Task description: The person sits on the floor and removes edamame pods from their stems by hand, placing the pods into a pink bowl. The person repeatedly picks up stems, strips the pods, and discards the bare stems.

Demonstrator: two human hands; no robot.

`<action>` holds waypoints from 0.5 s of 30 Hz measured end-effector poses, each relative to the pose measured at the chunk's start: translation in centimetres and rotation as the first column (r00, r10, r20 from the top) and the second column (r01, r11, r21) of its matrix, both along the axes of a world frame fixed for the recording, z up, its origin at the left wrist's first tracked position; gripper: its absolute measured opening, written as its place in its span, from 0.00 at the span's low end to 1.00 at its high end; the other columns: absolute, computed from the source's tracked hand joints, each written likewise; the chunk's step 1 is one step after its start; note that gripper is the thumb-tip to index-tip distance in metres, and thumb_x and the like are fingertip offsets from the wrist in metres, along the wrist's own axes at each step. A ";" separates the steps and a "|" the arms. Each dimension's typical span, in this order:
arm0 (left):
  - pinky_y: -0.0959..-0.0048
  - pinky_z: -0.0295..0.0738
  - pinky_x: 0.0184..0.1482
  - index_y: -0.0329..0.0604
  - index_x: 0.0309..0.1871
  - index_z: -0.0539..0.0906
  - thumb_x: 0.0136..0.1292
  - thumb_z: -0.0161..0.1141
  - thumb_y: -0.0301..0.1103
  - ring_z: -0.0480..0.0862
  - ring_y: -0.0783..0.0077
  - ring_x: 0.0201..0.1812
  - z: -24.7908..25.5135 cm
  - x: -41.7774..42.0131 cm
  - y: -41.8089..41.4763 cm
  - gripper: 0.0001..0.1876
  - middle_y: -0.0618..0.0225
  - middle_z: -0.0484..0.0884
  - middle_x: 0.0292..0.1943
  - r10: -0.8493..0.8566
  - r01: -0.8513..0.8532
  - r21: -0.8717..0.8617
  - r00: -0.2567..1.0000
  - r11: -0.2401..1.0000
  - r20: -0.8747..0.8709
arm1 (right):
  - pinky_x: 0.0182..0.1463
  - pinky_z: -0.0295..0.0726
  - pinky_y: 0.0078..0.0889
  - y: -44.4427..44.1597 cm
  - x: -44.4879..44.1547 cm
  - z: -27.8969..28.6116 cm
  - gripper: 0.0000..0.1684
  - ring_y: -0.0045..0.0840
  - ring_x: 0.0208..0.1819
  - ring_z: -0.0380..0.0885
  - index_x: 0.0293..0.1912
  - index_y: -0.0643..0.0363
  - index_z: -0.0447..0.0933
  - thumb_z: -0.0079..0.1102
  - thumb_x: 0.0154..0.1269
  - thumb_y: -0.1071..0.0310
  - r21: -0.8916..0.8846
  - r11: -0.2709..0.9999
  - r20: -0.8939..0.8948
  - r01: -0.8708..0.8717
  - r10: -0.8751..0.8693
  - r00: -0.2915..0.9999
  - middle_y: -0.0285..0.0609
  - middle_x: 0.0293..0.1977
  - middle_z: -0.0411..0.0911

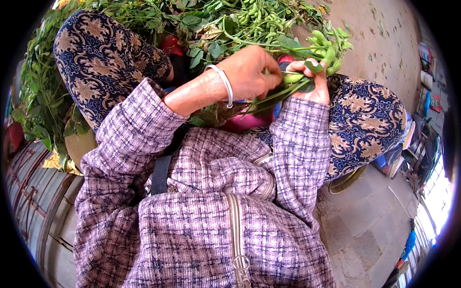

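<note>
In my right hand [312, 81] is a green soybean stalk [293, 89], gripped between thumb and fingers. Plump pods [329, 54] hang in a cluster just past those fingertips. My left hand [257, 73], with a white bangle [224, 84] on its wrist, curls its fingers close against the stalk. One pod [292, 78] lies between the two hands, near the left fingertips. Whether the left fingers pinch anything is hidden behind the hand. Dark, partly dried leaves [216, 114] trail below the left wrist. Beneath them a pink object [248, 120] shows in part between my legs.
A large heap of soybean plants [201, 21] with leaves and pods spreads ahead and down the left side. My patterned knees [104, 54] flank the work. Scattered leaf bits lie on the concrete floor [378, 46]. A metal-barred panel [28, 190] stands at far left.
</note>
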State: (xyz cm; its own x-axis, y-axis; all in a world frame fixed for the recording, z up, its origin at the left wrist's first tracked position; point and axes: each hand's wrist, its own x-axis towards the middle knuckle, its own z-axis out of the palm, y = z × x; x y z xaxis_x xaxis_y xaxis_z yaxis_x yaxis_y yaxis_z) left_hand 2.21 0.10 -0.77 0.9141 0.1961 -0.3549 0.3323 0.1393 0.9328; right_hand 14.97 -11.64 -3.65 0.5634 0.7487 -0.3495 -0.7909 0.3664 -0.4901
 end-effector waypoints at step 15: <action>0.87 0.50 0.12 0.36 0.39 0.75 0.63 0.54 0.36 0.61 0.89 0.13 -1.7 -0.4 -0.2 0.11 0.72 0.73 0.17 0.163 -0.180 -0.452 0.984 0.873 -0.078 | 0.39 0.70 0.25 0.1 -0.1 0.6 0.11 0.23 0.36 0.69 0.32 0.58 0.71 0.54 0.62 0.60 0.241 0.969 -0.119 -0.057 0.088 0.989 0.33 0.25 0.68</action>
